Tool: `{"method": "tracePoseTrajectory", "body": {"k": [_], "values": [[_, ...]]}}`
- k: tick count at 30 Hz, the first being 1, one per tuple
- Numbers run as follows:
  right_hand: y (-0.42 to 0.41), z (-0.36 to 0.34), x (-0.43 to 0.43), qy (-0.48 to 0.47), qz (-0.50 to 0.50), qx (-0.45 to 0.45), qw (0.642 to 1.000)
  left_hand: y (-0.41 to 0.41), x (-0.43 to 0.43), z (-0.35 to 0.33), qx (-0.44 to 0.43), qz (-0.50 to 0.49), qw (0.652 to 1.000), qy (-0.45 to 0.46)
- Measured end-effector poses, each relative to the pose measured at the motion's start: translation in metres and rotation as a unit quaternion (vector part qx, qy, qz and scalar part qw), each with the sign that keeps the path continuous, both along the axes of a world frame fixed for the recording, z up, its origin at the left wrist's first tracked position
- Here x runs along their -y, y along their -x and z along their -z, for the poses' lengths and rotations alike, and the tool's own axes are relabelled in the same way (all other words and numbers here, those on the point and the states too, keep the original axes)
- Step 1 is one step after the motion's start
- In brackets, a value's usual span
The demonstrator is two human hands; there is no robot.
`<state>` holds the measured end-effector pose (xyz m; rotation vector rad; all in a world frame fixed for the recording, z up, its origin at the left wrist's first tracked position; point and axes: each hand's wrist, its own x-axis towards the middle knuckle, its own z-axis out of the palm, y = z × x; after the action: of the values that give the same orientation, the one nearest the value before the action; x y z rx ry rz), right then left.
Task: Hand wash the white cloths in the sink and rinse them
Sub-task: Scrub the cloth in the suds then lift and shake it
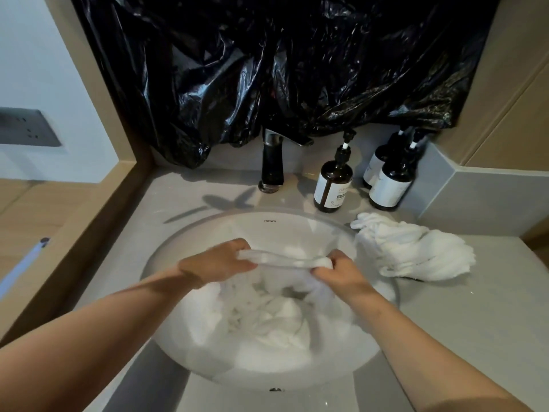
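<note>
A person at a bathroom sink [297, 230] works a white cloth [285, 258] over the basin. The left hand [218, 260] has its grip clamped on one end, fingers curled round the bunched fabric. The cloth runs as a taut, rolled band across to the right hand [341, 273], whose grip is likewise closed on the other end. Directly below the two grips, a loose heap of white cloth [267, 319] lies in the bowl; whether it sits in water cannot be told through the blur. Beyond the grips, the black faucet [271, 162] shows no visible stream, under a black plastic sheet [282, 69] hung on the wall. To its right, a brown pump bottle [332, 182] and two more bottles [389, 179] stand at the back of the grey counter [460, 307]. Just right of the right-hand grip, a pile of bunched white cloths [413, 251] rests on the counter at the basin's edge. That pile looks like finished work set aside, which would put the task well along. What appears left is to finish the cloth in hand, deal with the heap in the bowl, and rinse.
</note>
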<state>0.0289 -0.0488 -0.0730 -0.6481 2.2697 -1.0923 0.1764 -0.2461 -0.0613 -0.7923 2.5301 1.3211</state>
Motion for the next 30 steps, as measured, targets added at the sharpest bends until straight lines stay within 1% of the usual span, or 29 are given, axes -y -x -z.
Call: {"method": "tracePoseTrajectory", "body": {"k": [2,5,9,12,14,17,20,21,22,23,25,26,27,28,30], "values": [[0.001,-0.016,0.006,0.041,0.004,-0.003,0.999,-0.002,0.001,-0.021,-0.038,-0.045,0.996,-0.074],[0.003,-0.055,0.013,0.109,-0.001,-0.052,0.993,-0.006,0.003,-0.051,-0.084,-0.063,0.987,-0.125],[0.003,-0.133,0.025,0.186,-0.037,-0.143,0.971,-0.008,0.003,-0.107,-0.179,-0.064,0.975,-0.113],[0.002,-0.19,0.03,0.228,-0.018,-0.204,0.952,-0.001,0.002,-0.152,-0.253,-0.093,0.958,-0.1],[-0.001,-0.228,0.03,0.25,-0.012,-0.25,0.935,-0.001,0.001,-0.186,-0.291,-0.079,0.95,-0.08],[-0.009,-0.278,0.028,0.333,-0.006,-0.265,0.905,-0.007,0.0,-0.226,-0.359,-0.067,0.928,-0.071],[-0.011,-0.301,0.029,0.352,-0.001,-0.285,0.892,-0.002,0.0,-0.242,-0.393,-0.081,0.915,-0.035],[-0.011,-0.301,0.028,0.346,-0.009,-0.288,0.893,0.0,-0.001,-0.242,-0.393,-0.08,0.915,-0.033],[-0.011,-0.297,0.028,0.335,-0.023,-0.29,0.896,0.001,-0.001,-0.238,-0.388,-0.074,0.917,-0.058],[-0.01,-0.288,0.029,0.317,-0.042,-0.293,0.901,0.002,0.001,-0.229,-0.377,-0.067,0.917,-0.11],[-0.008,-0.259,0.03,0.258,-0.077,-0.295,0.917,0.006,0.003,-0.199,-0.311,-0.059,0.924,-0.213],[-0.007,-0.241,0.031,0.227,-0.09,-0.293,0.924,0.007,0.001,-0.181,-0.266,-0.057,0.93,-0.245],[-0.006,-0.22,0.033,0.2,-0.101,-0.289,0.931,0.008,-0.001,-0.16,-0.217,-0.059,0.94,-0.256],[-0.007,-0.197,0.033,0.173,-0.112,-0.277,0.939,0.009,-0.005,-0.139,-0.168,-0.061,0.952,-0.248],[-0.012,-0.151,0.034,0.092,-0.126,-0.244,0.957,0.008,-0.016,-0.1,-0.072,-0.026,0.981,-0.18]]}}
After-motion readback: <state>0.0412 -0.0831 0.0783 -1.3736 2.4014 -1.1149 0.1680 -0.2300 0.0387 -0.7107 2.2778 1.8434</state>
